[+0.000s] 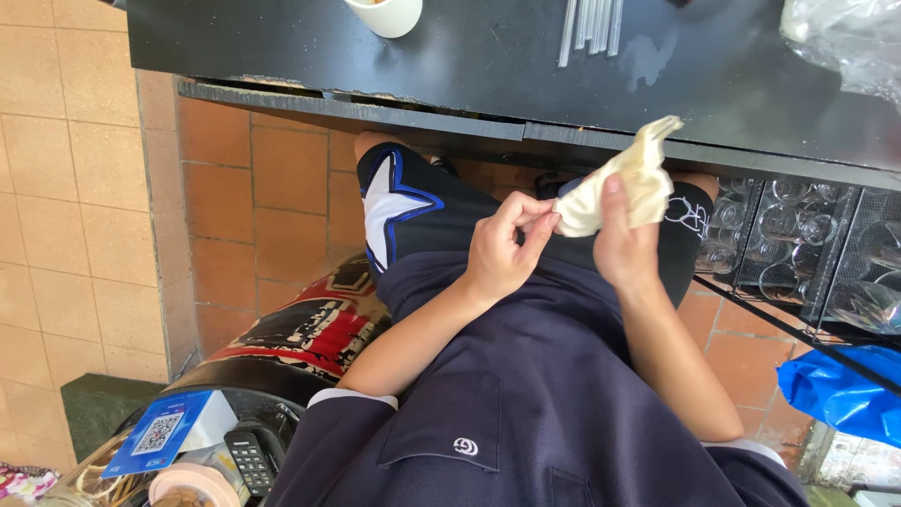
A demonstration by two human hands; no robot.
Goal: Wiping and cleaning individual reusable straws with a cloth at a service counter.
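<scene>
The cream-coloured cloth (627,184) is bunched into a loose wad, held in mid-air in front of the person's lap, just below the edge of the black counter (488,66); its upper tip pokes up towards the counter lip, lower end hangs towards the left hand. The right hand (624,246) is wrapped round the cloth's middle, thumb laid up over the front, fingers closed behind, so it carries the weight & keeps the wad from unrolling. The left hand (502,252) sits just beside it, fingers curled in, thumb & forefinger pinched on the cloth's lower corner, prob. to pull that end taut or find an edge. So cloth is betw. both hands, more in the right, both touching it, both shut on it. Behind the hands: dark shorts w/ a white star (389,208) outlined in blue, and a navy shirt lower in view. On the counter, well apart from the cloth: a white cup (389,14) at the top edge, a bundle of clear straws (591,26), crumpled clear plastic (840,42) at far right. Under the counter to the right, a rack of upturned glasses (798,239); below that a blue plastic bag (835,394). Floor is terracotta tile (253,188). Bottom left: a card terminal (249,458) & a blue card w/ a square code (160,434), near a red-black patterned drum (310,329).
</scene>
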